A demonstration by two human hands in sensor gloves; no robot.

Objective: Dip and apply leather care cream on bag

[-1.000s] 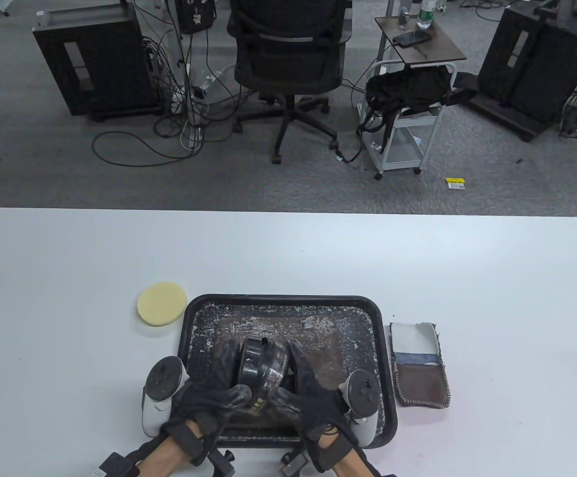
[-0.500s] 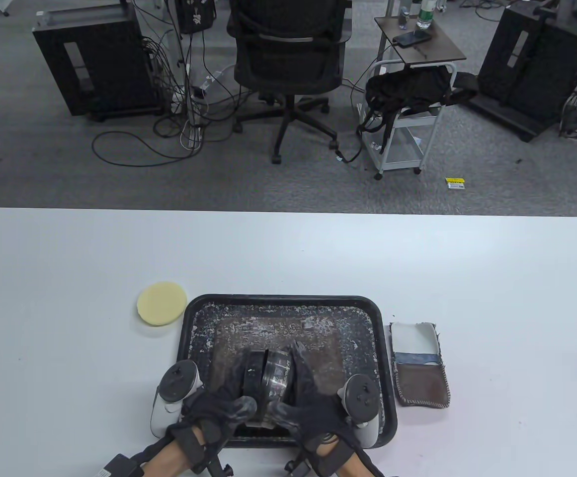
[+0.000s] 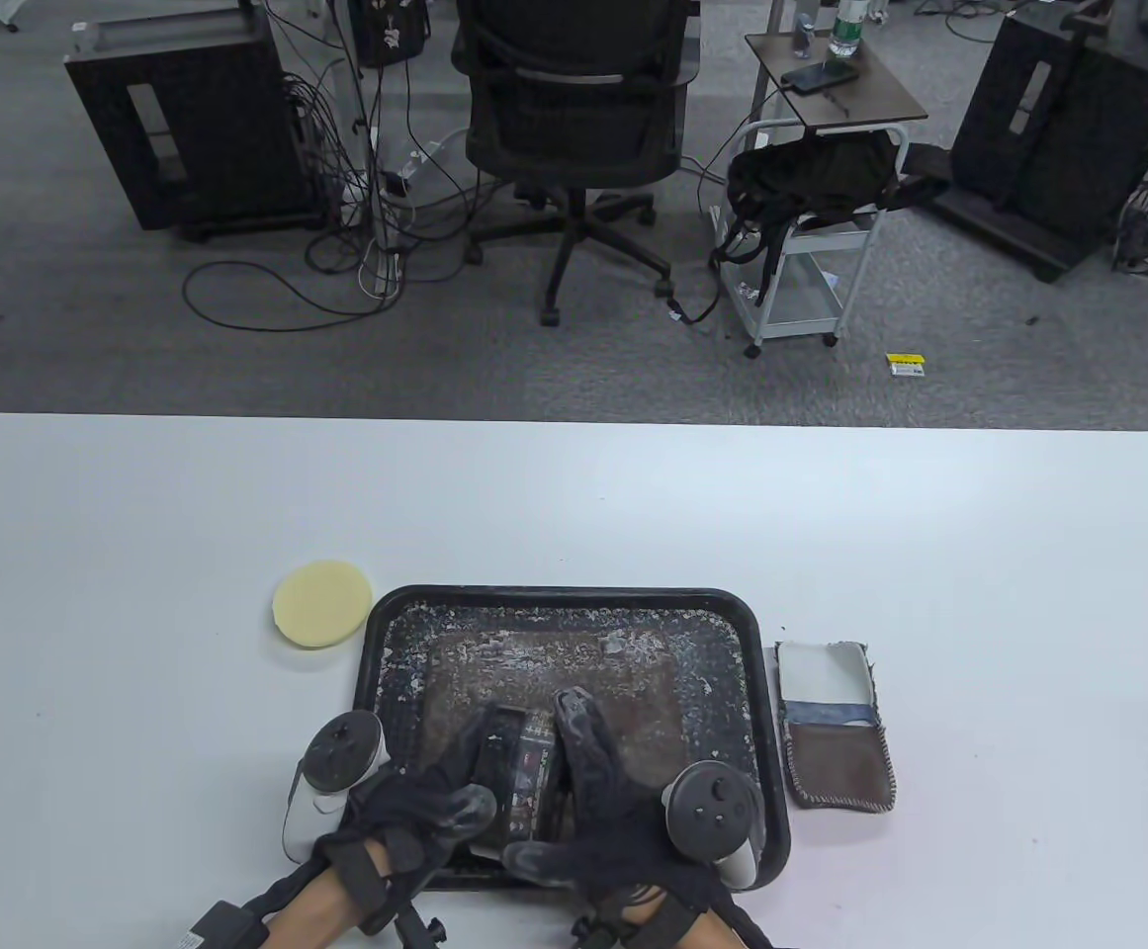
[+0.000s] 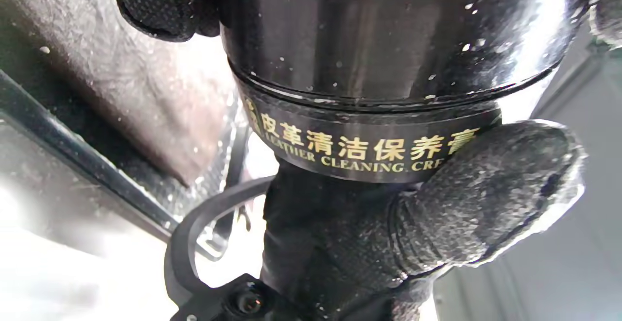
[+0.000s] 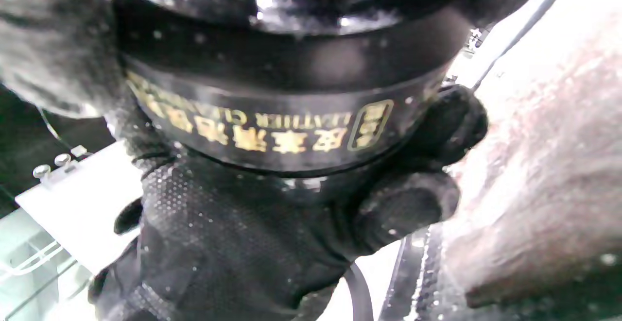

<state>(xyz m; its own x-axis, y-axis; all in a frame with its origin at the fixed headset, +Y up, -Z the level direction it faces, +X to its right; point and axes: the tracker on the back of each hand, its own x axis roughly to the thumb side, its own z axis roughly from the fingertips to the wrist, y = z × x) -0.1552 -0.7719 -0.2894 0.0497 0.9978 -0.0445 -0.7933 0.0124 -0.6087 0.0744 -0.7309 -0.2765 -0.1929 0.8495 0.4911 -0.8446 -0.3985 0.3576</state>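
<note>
Both gloved hands hold a black jar of leather cleaning cream (image 3: 524, 771) on its side, low over the near part of the black tray (image 3: 574, 595). My left hand (image 3: 480, 771) grips the jar's left end. My right hand (image 3: 554, 781) grips its right end, fingers over the top and thumb at the near side. The left wrist view shows the glossy black jar (image 4: 388, 44) with its gold-lettered label band; the right wrist view shows the same band (image 5: 272, 122). A small brown leather pouch (image 3: 838, 761) lies on the table right of the tray. A round yellow sponge (image 3: 322, 604) lies left of it.
The tray's floor (image 3: 633, 682) is flecked with white and brown residue. The white table (image 3: 979, 593) stretches wide behind and to both sides. An office chair (image 3: 574, 129) and a small cart (image 3: 811, 247) stand on the floor beyond the far edge.
Both hands have drawn the jar slightly toward the near edge and turned it between them. The right hand has rolled over its top. Sponge, pouch and tray have not moved.
</note>
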